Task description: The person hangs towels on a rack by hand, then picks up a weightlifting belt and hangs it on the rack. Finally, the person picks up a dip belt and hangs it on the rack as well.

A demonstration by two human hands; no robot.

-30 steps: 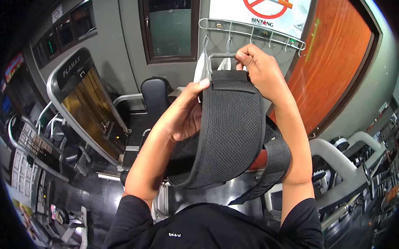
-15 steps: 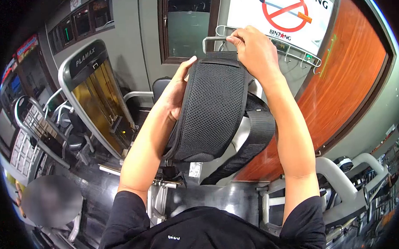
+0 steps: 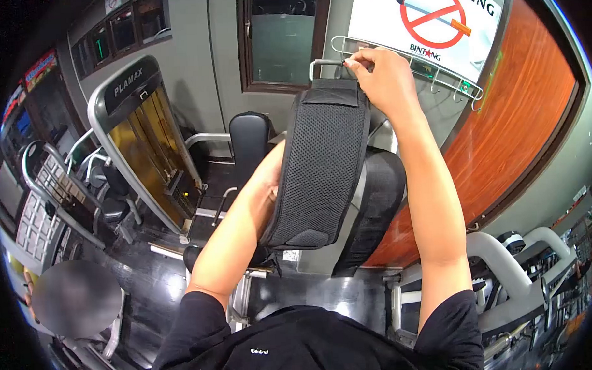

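Observation:
A wide black weightlifting belt (image 3: 321, 164) with a mesh face hangs upright in front of me. At its top is a metal loop (image 3: 327, 61), close to the wall rack. My right hand (image 3: 387, 77) is closed, thumb and forefinger pinched at the loop's right end. My left hand (image 3: 274, 186) reaches behind the belt's left edge, with its fingers hidden. Another length of black strap (image 3: 377, 188) hangs behind, to the right of the mesh part.
A wire hook rack (image 3: 435, 76) is on the wall beneath a no-smoking sign (image 3: 427, 17). Left stands a weight-stack machine (image 3: 134, 125) beside a black padded seat back (image 3: 249, 144). A wooden door (image 3: 515, 125) and grey machine frames (image 3: 501, 275) are at right. A blurred person sits lower left.
My left hand has slid down and behind the belt, so its fingers no longer show. The belt now hangs straighter and slightly lower. My right hand stays at the metal loop.

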